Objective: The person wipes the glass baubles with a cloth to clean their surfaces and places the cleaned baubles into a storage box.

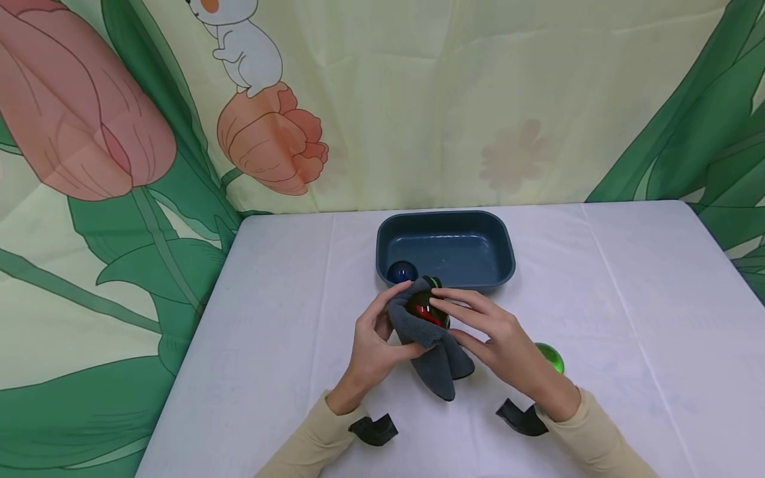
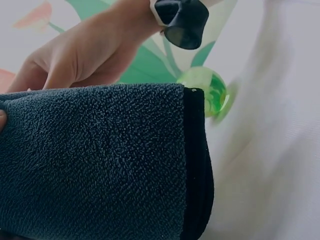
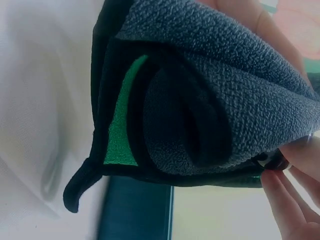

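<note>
Grey towelling cloth (image 1: 436, 365) gripped in left hand (image 1: 374, 350); right hand (image 1: 499, 335) pinches red ball (image 1: 423, 309); navy ball (image 1: 402, 271) at its 11 o'clock in tray (image 1: 460, 255), green ball (image 1: 552, 358) at 4.

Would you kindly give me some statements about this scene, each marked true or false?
1. The blue ball sits in the tray. True.
2. The green ball lies on the white-covered table, outside the tray. True.
3. Both hands are empty. False: the left hand grips the gray cloth, and the right hand holds a glossy red object.
4. The gray cloth lies spread flat. False: it is bunched.
</note>
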Demonstrator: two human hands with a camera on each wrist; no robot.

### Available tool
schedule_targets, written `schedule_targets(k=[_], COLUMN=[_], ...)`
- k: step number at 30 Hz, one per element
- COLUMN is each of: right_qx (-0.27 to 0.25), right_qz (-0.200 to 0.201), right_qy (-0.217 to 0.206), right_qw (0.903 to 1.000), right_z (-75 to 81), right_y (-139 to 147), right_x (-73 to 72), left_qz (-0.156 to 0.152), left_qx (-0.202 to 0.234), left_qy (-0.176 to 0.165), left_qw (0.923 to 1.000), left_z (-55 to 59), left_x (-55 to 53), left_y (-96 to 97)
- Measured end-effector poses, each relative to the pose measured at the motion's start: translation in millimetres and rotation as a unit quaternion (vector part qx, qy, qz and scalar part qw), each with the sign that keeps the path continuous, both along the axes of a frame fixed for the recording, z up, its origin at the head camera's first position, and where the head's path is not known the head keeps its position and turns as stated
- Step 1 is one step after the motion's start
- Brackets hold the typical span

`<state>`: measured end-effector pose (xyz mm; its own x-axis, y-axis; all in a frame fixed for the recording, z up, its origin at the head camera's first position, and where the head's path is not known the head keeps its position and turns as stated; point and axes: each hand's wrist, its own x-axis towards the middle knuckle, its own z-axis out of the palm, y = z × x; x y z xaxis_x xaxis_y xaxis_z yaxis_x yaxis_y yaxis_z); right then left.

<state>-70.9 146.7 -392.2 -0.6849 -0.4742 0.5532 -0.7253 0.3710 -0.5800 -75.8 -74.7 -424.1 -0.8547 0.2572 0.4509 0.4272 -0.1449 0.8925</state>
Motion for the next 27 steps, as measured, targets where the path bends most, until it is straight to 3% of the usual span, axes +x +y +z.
schedule_targets(k=[9,11,14,19,22,27], right_qx=[-0.018,-0.036,-0.061,-0.089,-0.094,-0.086], right_qz=[-0.008,-0.009,-0.013,-0.023,-0.025,-0.017], right_qy=[0.007,-0.012,-0.076,-0.185,-0.212,-0.203], right_qw=[0.9998,0.9993,0.9952,0.9784,0.9725,0.9752], right_z=[1.2,1.9,3.0,4.1,4.4,4.7], right_y=[-3.3,-4.3,-5.6,-6.1,-5.7,-4.3], right_x=[0.3,0.9,2.3,2.5,1.7,1.2], left_qz=[0.009,0.009,0.006,0.005,0.006,0.005], left_qx=[-0.016,-0.016,-0.016,-0.017,-0.018,-0.009], left_qy=[-0.012,-0.010,-0.009,-0.006,-0.007,-0.003], left_qw=[0.9998,0.9998,0.9998,0.9998,0.9998,0.9999], left_z=[-1.7,-1.4,-0.6,0.2,0.3,1.1], left_x=[1.2,1.3,1.6,2.1,1.7,0.2], left_y=[1.1,1.3,1.7,2.3,2.5,1.9])
